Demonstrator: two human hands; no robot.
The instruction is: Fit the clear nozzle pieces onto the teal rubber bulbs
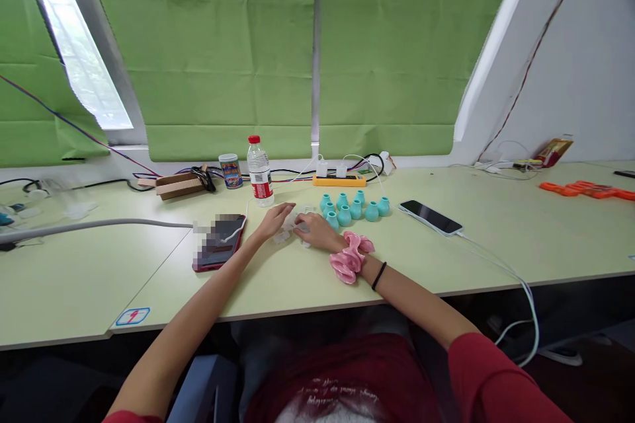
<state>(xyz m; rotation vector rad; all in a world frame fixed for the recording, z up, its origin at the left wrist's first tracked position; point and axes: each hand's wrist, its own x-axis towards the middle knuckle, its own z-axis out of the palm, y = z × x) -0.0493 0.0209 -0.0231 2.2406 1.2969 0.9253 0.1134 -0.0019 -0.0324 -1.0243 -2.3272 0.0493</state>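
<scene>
My left hand (276,219) rests on the table side-on, fingers stretched toward the right, beside a loose group of small translucent whitish pieces (282,236). From the other side my right hand (320,231) reaches over the same group. Its fingers curl inward among the pieces, and what lies between them is too small to make out. A pink scrunchie (348,258) and a thin black band (379,275) circle my right wrist and forearm. Just beyond this hand stand several small turquoise vase-shaped pieces (356,209), grouped closely together.
A water bottle (260,175) with a red cap and a blue can (231,172) stand behind my left hand. A tablet (223,242) lies left, a charging phone (430,217) right. Behind are a yellow power strip (340,181) and a cardboard box (181,186); orange objects (590,190) lie far right.
</scene>
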